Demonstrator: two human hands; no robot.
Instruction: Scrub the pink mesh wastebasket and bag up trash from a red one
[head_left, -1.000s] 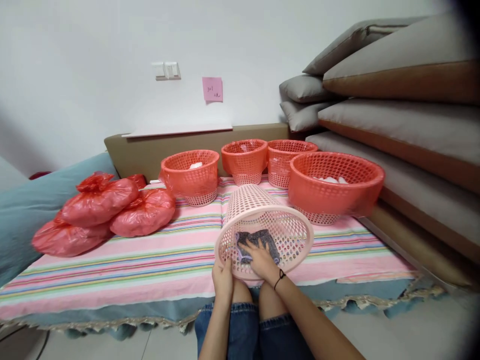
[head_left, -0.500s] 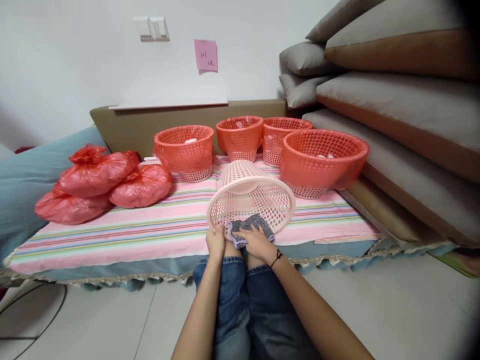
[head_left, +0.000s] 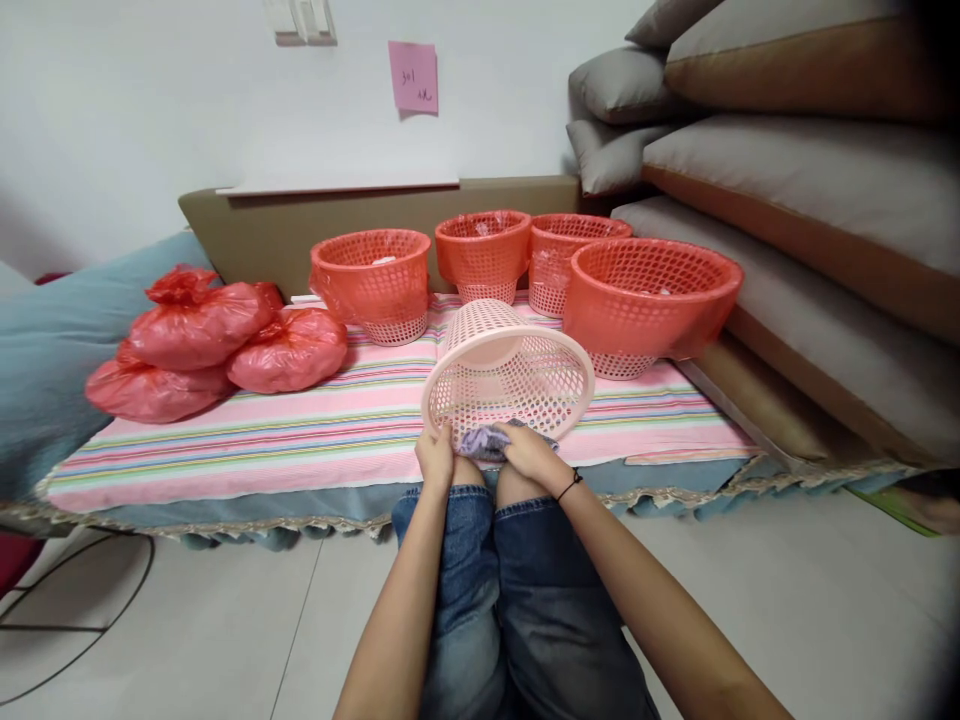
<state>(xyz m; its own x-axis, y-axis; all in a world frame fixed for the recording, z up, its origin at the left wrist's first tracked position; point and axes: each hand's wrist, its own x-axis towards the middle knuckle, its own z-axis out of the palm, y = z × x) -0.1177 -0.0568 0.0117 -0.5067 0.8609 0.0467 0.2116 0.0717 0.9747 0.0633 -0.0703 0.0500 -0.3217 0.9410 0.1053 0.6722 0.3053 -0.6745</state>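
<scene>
A pale pink plastic basket [head_left: 487, 352] with a mesh wall lies on its side, its wide mouth turned toward my knees. My left hand [head_left: 436, 456] is closed on the basket's near rim, at the lower left. In my right hand [head_left: 531, 455] is a grey cloth [head_left: 486, 442] with a purple edge, bunched against the lower part of the rim. The fingers of that hand curl round the cloth, and some fingertips are hidden by it.
Several baskets with red plastic over them, one a red-wrapped basket [head_left: 651, 300], stand behind. Tied red bags [head_left: 199, 330] are piled at left on the striped cloth [head_left: 315, 430]. Stacked grey cushions [head_left: 795, 190] rise at right.
The cloth, spread flat under my right hand before, is now bunched up in its grip at the rim. My left hand stays on the rim. The whole view has tilted slightly downward.
</scene>
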